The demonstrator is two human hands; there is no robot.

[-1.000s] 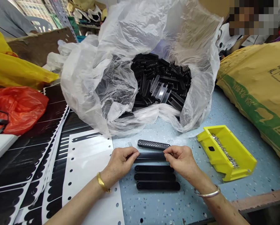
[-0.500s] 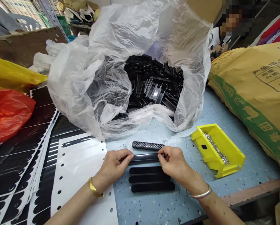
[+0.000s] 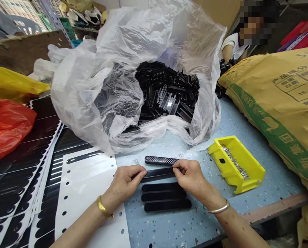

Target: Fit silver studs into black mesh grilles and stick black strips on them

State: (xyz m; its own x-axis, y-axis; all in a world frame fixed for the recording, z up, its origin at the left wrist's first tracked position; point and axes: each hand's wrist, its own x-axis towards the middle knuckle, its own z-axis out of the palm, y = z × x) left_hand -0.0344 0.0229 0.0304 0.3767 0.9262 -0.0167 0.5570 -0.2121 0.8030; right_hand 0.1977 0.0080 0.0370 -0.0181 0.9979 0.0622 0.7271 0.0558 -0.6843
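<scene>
My left hand [image 3: 126, 181] and my right hand [image 3: 190, 175] pinch the two ends of a long black plastic strip [image 3: 157, 173], holding it just above the blue speckled table [image 3: 169, 227]. Three more black strips [image 3: 165, 196] lie side by side right below it. A perforated black grille strip [image 3: 161, 160] lies just beyond my hands. Behind that, a large clear plastic bag [image 3: 97, 89] lies open and full of black plastic parts [image 3: 166, 91].
A yellow bin [image 3: 246, 175] holding small metal pieces stands to the right. A big yellow woven sack [image 3: 280, 103] fills the far right. Sheets of black stickers on white backing [image 3: 53, 179] cover the left, with red and yellow bags beyond. Another person sits at the back right.
The view has shifted a little to the right. My hands stay pinched on the strip's ends, which now sits slightly tilted.
</scene>
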